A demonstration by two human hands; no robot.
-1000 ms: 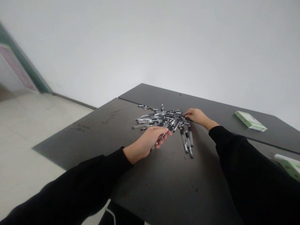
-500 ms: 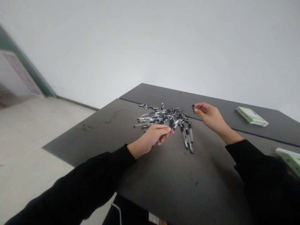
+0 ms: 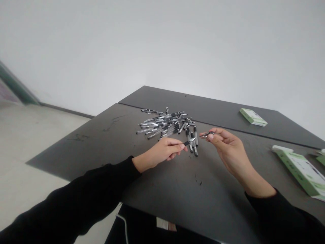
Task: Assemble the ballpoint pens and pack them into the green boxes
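A loose pile of black-and-clear pens point(image 3: 166, 123) lies on the dark table point(image 3: 157, 179). Just in front of the pile, my left hand point(image 3: 162, 152) is closed round a pen point(image 3: 189, 142) whose tip points right. My right hand point(image 3: 227, 147) is raised palm-up beside it, pinching a small dark pen cap point(image 3: 208, 134) between thumb and fingers. The cap sits a short way from the pen's tip and does not touch it. Both arms wear black sleeves.
A green-and-white box point(image 3: 253, 117) lies flat at the back right of the table. A larger green box point(image 3: 301, 171) rests at the right edge, with another just showing beyond it. The table's left edge drops to a pale floor point(image 3: 30, 135).
My right hand left the pile holding a cap and came back toward me, close to the left hand's pen. The left hand turned its pen to point right. The view shifted slightly.
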